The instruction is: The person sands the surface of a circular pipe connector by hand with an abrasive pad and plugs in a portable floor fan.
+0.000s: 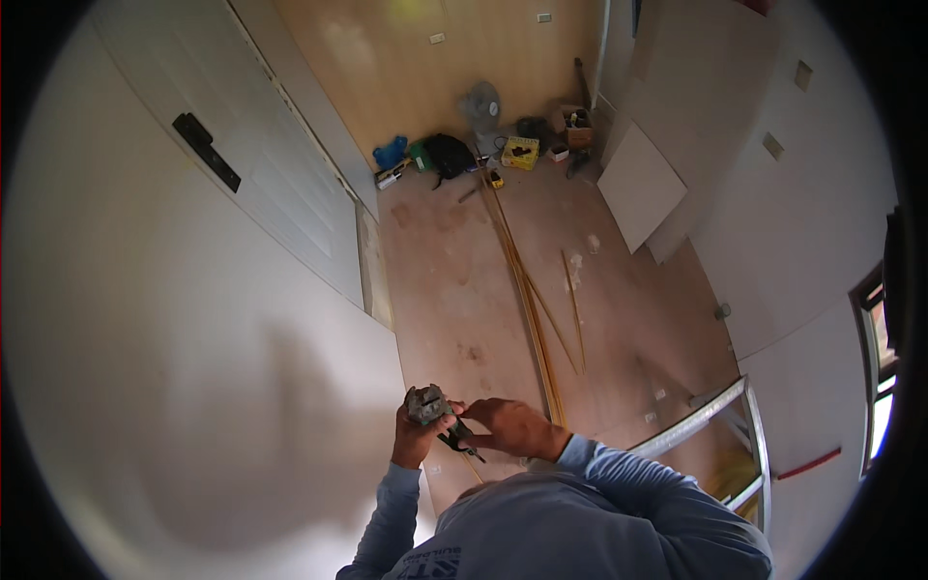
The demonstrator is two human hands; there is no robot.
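Note:
Close in front of my body, both hands are at a hand-held tool [426,406] with a worn grey, slotted end and a darker green-and-black body. It looks like a power tool, but its exact kind cannot be made out. My left hand [414,441] wraps round it just below the grey end, which points up. From the right, my right hand [512,427] reaches across with bent fingers closed on the dark lower part; those fingertips are partly hidden.
Long thin wooden strips [530,314] lie along the floor ahead. Against the far wall stand a fan [480,104], a black bag [448,157], a yellow box [520,153] and a cardboard box [577,128]. A metal frame [691,422] is close at my right; a pale board [642,186] leans on the right wall.

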